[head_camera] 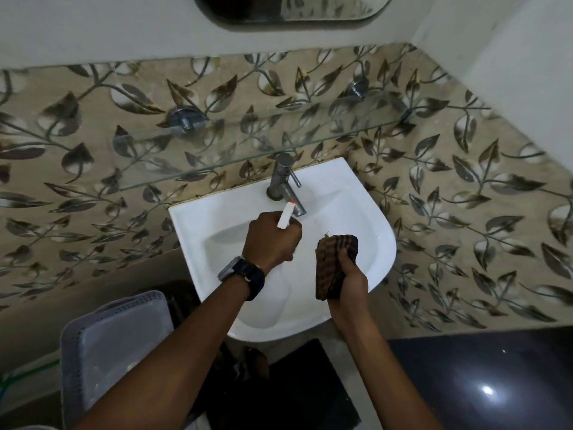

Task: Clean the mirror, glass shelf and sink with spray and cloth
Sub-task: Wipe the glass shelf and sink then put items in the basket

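Observation:
My left hand is closed around a spray bottle; only its white nozzle head with a red tip shows, pointing toward the tap. My right hand grips a folded brown checked cloth over the right side of the white sink. Above the sink runs the glass shelf on two metal brackets. The lower edge of the mirror shows at the top.
Leaf-patterned tiles cover the wall. A grey perforated plastic basket stands at the lower left. A dark glossy surface lies at the lower right, and a black mat is on the floor below the sink.

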A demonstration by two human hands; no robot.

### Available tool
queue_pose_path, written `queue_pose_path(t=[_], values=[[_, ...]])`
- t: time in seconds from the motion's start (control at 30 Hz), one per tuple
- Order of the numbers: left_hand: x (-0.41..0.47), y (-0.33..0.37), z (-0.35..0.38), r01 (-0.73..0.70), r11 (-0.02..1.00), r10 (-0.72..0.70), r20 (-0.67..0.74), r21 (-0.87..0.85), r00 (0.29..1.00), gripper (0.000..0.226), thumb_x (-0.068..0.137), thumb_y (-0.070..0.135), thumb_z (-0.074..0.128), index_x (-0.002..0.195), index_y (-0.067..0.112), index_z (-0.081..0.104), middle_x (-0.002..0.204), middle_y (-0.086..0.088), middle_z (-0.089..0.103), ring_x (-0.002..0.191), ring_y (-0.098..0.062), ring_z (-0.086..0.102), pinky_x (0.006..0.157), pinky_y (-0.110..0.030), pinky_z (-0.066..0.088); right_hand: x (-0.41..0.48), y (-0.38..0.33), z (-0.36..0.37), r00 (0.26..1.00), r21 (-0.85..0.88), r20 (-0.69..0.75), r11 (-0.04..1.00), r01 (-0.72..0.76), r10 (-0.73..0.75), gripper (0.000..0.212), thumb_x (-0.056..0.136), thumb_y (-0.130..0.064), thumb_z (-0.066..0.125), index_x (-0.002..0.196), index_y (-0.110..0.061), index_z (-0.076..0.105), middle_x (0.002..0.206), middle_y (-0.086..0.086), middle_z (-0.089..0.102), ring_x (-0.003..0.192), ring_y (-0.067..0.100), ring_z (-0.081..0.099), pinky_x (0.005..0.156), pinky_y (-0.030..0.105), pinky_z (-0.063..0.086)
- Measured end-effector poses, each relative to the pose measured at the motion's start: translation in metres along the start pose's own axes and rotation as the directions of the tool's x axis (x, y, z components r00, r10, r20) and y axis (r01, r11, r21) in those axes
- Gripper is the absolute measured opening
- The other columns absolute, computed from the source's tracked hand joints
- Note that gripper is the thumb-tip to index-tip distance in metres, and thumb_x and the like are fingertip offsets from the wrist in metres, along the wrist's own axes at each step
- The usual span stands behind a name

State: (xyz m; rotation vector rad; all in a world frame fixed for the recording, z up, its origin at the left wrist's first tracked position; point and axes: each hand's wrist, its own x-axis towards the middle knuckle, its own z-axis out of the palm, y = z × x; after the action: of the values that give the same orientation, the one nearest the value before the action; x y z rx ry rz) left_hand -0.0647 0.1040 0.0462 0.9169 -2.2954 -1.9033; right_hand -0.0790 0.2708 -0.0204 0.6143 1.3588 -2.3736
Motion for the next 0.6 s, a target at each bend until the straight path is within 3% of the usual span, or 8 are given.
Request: queue_pose_path(t=[0.1, 0.17, 0.33, 0.47, 0.6], values=[[0.005, 0.011, 0.018, 0.059, 0.998, -0.06, -0.037, -0.021, 0.998, 0.028, 0.087, 0.01, 0.064, 0.059, 0.008, 0.066, 0.039, 0.006, 0.06, 0.032, -0.006, 0.056, 0.033, -0.012, 0.04, 0.003, -0.004, -0.005, 0.999, -0.007, -0.046, 1.0, 0.005, -0.006, 0.039, 0.105, -0.026, 0.054, 0.135, -0.003, 0.063, 0.131, 0.013, 0.071, 0.124, 0.029, 0.067, 0.112, 0.043, 0.047], [0.007, 0.013, 0.025, 0.107, 0.993, -0.108, -0.037, -0.044, 0.993, 0.025, 0.088, 0.008, 0.061, 0.064, 0.012, 0.066, 0.045, 0.003, 0.059, 0.026, -0.003, 0.049, 0.03, -0.012, 0.036, 0.005, -0.006, -0.01, 0.997, -0.017, -0.078, 1.0, 0.001, -0.003, 0.038, 0.104, -0.027, 0.055, 0.133, -0.003, 0.064, 0.13, 0.013, 0.071, 0.123, 0.03, 0.067, 0.111, 0.044, 0.049], [0.01, 0.014, 0.03, 0.071, 0.99, -0.077, 0.041, 0.125, 0.996, 0.02, 0.087, 0.01, 0.056, 0.069, 0.002, 0.062, 0.063, -0.015, 0.07, 0.051, -0.022, 0.061, 0.055, -0.027, 0.052, 0.006, -0.011, -0.021, 0.993, 0.015, -0.118, 1.0, 0.022, -0.02, 0.037, 0.104, -0.026, 0.057, 0.13, -0.003, 0.066, 0.127, 0.013, 0.073, 0.119, 0.027, 0.07, 0.101, 0.038, 0.053], [0.011, 0.008, 0.033, 0.085, 0.993, -0.081, -0.042, 0.088, 0.996, 0.021, 0.085, 0.009, 0.06, 0.065, 0.002, 0.062, 0.056, -0.006, 0.061, 0.047, -0.02, 0.055, 0.037, -0.016, 0.038, 0.005, -0.011, -0.029, 0.992, 0.01, -0.124, 1.0, 0.017, -0.016, 0.035, 0.103, -0.027, 0.057, 0.128, -0.005, 0.068, 0.126, 0.012, 0.074, 0.118, 0.025, 0.071, 0.105, 0.04, 0.052], [0.011, 0.008, 0.039, 0.129, 0.99, -0.125, 0.077, -0.057, 0.989, 0.023, 0.09, 0.014, 0.061, 0.093, -0.002, 0.077, 0.071, -0.012, 0.073, 0.051, -0.021, 0.063, 0.045, -0.021, 0.05, 0.001, -0.011, -0.033, 0.989, 0.004, -0.148, 1.0, 0.011, -0.01, 0.035, 0.102, -0.025, 0.059, 0.128, -0.004, 0.069, 0.124, 0.012, 0.074, 0.12, 0.028, 0.07, 0.113, 0.047, 0.048]])
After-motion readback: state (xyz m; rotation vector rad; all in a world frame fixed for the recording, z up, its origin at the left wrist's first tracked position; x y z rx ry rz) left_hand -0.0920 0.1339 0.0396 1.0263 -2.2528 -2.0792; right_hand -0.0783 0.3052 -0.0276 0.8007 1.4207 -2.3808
